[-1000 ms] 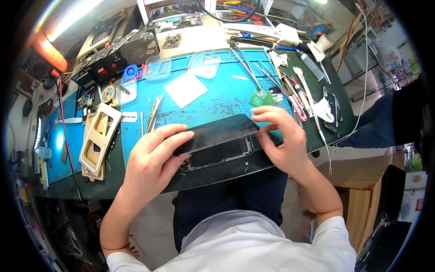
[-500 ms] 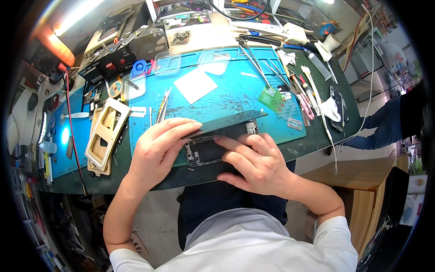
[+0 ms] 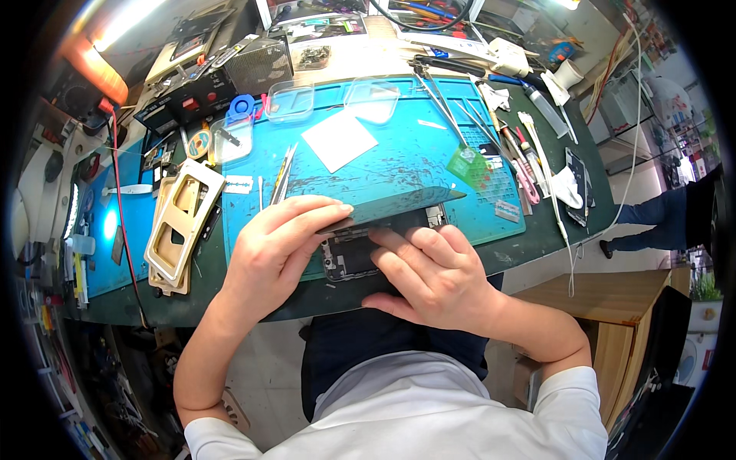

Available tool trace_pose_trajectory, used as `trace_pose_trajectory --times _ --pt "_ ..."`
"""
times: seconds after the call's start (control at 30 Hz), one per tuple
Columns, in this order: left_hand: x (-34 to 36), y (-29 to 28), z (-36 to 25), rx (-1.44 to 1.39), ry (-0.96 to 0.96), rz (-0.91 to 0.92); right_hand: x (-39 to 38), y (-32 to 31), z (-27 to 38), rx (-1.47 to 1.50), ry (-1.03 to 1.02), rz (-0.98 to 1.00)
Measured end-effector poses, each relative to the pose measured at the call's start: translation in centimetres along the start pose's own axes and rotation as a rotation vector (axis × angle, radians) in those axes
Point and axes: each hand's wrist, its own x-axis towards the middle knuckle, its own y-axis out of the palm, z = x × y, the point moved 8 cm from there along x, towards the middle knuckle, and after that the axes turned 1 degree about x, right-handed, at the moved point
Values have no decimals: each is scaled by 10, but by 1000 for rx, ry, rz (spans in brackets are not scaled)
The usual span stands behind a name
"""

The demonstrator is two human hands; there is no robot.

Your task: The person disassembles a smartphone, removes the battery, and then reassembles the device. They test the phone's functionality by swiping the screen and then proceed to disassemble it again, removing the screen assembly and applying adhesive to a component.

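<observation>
An opened phone body (image 3: 349, 259) with bare inner parts lies at the near edge of the blue work mat (image 3: 299, 176). Its screen panel (image 3: 395, 205) is tilted up along the far long side. My left hand (image 3: 276, 238) pinches the panel's left end between thumb and fingers. Over the phone's inside reaches my right hand (image 3: 433, 276), index fingertip down near the far edge under the panel, thumb held apart. What that fingertip touches is partly hidden by the panel.
A white square sheet (image 3: 339, 142), tweezers (image 3: 284, 175) and clear plastic trays (image 3: 372, 100) lie beyond the phone. A beige metal frame (image 3: 184, 222) sits left. Pink scissors (image 3: 527, 184), brushes and a white cable (image 3: 552, 199) crowd the right. A person's leg (image 3: 652, 226) shows far right.
The whole view has shifted slightly. Both hands keep nearly the same pose, the left on the screen panel, the right index finger inside the phone.
</observation>
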Motion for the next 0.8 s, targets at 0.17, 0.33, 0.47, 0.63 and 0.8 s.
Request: trace_pose_trajectory --times 0.17,0.33,0.47,0.63,0.8 --pt "0 1 0 -8 1 6 -4 1 -2 5 -13 -53" --pt "-1 1 -1 2 13 1 -3 0 -4 64 15 -61" --pt "-1 -1 -4 -7 -1 45 -15 -25 -8 113 -87 -292" --pt "-5 0 -8 -1 -10 102 -11 -54 -51 25 82 -346" --pt "-6 -1 -14 -24 -49 204 -21 -42 -52 30 24 -185"
